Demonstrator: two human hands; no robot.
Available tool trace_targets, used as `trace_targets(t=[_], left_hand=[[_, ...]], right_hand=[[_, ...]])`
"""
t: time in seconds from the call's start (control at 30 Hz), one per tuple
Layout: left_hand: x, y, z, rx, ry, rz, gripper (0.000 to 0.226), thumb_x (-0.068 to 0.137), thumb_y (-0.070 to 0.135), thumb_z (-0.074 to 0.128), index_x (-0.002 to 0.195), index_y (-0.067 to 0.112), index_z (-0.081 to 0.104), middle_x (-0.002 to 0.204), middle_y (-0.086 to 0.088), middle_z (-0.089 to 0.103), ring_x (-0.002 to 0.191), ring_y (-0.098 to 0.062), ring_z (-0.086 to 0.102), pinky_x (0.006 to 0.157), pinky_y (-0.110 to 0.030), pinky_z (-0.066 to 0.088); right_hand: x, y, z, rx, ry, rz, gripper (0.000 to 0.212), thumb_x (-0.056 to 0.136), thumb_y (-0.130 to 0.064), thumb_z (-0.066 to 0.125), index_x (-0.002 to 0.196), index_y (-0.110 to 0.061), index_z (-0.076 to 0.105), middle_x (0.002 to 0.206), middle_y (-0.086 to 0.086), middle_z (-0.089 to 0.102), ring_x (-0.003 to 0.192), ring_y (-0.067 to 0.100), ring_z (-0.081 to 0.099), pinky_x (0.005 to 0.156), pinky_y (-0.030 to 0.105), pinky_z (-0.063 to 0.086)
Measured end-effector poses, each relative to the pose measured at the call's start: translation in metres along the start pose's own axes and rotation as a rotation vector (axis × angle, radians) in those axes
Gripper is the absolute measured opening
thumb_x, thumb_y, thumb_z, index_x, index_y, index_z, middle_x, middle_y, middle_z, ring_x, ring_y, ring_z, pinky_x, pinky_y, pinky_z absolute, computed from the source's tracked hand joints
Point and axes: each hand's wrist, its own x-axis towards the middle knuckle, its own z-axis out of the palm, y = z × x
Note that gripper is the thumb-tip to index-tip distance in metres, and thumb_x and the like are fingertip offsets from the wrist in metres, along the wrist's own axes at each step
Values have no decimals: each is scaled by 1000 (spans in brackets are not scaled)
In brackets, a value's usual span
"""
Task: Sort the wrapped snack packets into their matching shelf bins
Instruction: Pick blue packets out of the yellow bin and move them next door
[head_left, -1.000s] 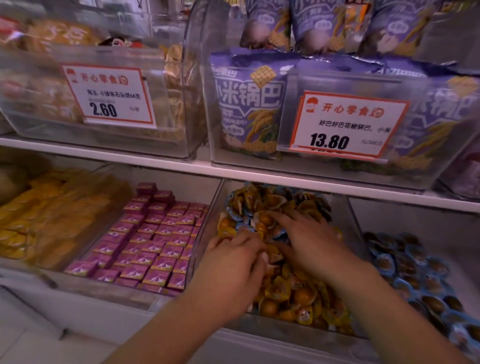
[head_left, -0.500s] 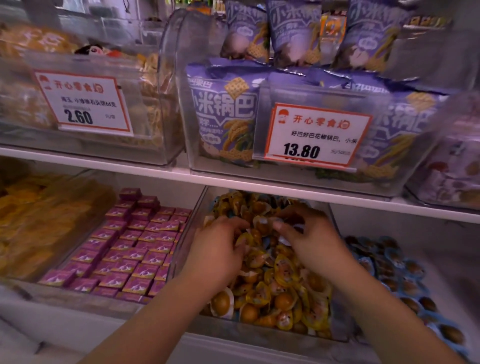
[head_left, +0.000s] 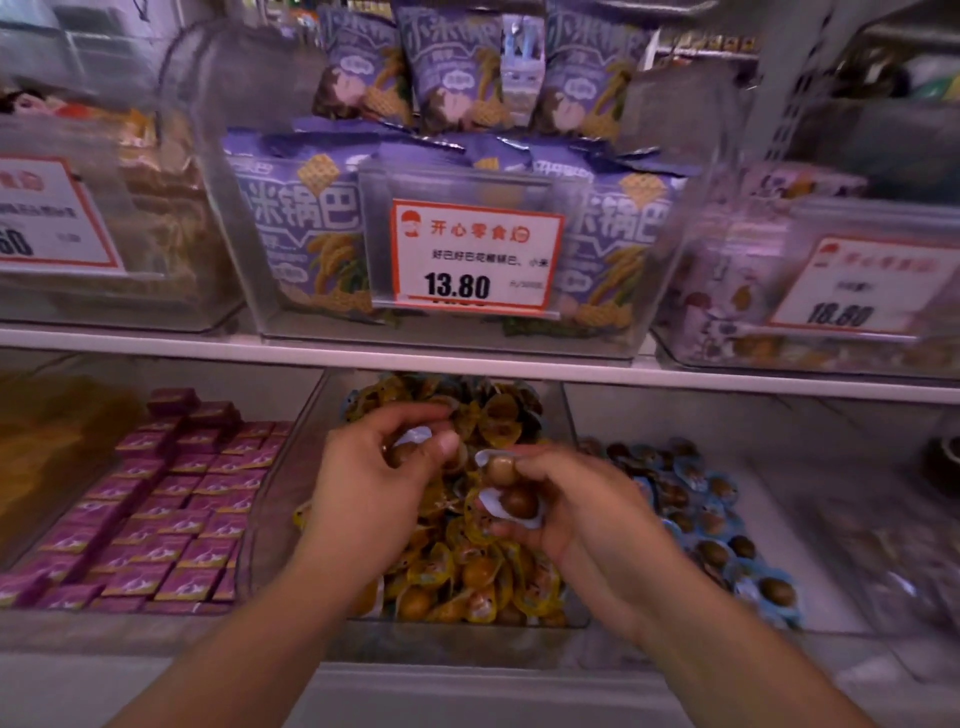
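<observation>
Blue-rimmed packets — two (head_left: 511, 491) in the right hand, one (head_left: 413, 444) in the left — each hold a round brown snack and are lifted above the clear middle bin (head_left: 569, 499). That bin holds a heap of yellow-wrapped packets (head_left: 467, 571); blue-wrapped packets (head_left: 717, 519) lie in the bin to its right.

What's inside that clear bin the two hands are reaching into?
The clear bin holds a heap of yellow-wrapped snack packets, each showing a round brown piece. The left hand and right hand cover the heap's middle; the bottom is hidden.
</observation>
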Motion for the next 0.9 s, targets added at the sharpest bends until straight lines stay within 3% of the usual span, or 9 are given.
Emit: trace_targets(t=[0.13,0.23,0.3,0.43,0.5,0.6,0.7,0.8,0.9], left_hand=[[-27,24,33,-30,-127,122,30,93,37,53,121,43,58,116,27,65,110,5,60,89,-12,46],[-42,32,54,198,-290,217,51,92,52,38,143,45,34,140,27,44,134,1,39,115,-33,32],[-41,35,57,289,-351,249,73,84,62,36,151,37,20,152,16,31,143,-5,25,119,-36,23],[-34,40,57,259,-412,287,89,77,67,45,153,41,5,148,27,19,141,9,15,110,-5,12],[-34,41,59,267,-430,314,91,78,69,48,152,42,4,143,34,18,138,16,15,104,2,11],[-33,38,65,259,-427,314,92,74,66,48,148,49,-4,142,35,16,139,10,18,105,0,14],[-31,36,67,203,-482,294,97,70,72,55,133,67,-19,136,56,0,135,23,11,102,3,15],[-25,33,64,164,-539,250,89,75,81,50,144,63,-4,145,50,9,136,22,14,105,-4,22],[-16,22,56,331,-436,300,56,85,69,43,138,52,39,133,44,37,127,15,37,104,-17,38]], right_hand=[[-14,-1,10,143,-91,144,41,97,-36,50,122,-8,68,110,12,72,102,26,68,87,40,54],[-18,-5,3,182,1,119,37,98,-33,54,124,-11,67,120,11,70,118,22,63,106,36,45],[-22,-9,-9,94,36,46,30,97,-22,57,119,-6,68,117,16,71,113,25,65,102,37,49],[-28,-20,-28,-87,68,-35,12,87,-10,68,98,-10,74,100,17,74,91,21,71,72,31,55],[-29,-26,-34,-121,21,-31,17,81,-12,72,98,-11,73,98,15,73,87,18,71,69,30,54],[-31,-32,-38,-155,-133,-25,36,74,-17,77,109,-10,70,101,15,72,91,21,70,66,27,55],[-27,-33,-45,-279,-124,-120,32,70,-18,85,100,-19,73,94,13,73,87,25,72,70,29,56],[-13,-48,-70,-321,-3,-204,33,60,-26,89,89,-22,75,89,7,74,82,27,73,61,30,54],[19,-56,-116,-450,350,-217,25,72,-18,85,93,-13,73,99,17,73,89,30,72,67,39,59]])
